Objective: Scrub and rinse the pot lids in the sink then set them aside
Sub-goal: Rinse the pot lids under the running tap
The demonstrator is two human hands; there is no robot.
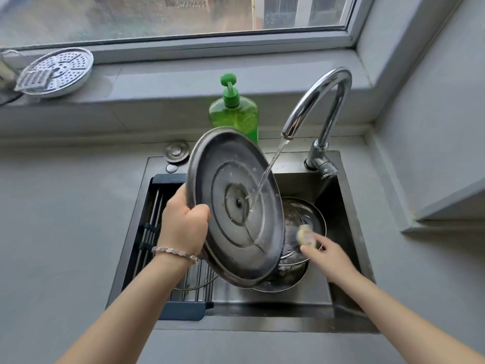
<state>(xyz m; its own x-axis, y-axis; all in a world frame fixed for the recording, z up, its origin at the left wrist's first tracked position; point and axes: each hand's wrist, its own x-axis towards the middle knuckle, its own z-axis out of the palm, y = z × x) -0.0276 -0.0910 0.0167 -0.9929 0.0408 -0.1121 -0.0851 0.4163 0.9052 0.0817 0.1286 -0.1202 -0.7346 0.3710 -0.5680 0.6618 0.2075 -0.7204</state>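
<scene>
One soap bottle (233, 111) behind tilted lid (236, 206)

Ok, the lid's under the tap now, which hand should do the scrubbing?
Right. The right hand pinches the sponge just beside the lid, free to move. The left hand grips the lid's rim, tilting it under the stream from the tap, so it is occupied.
</scene>
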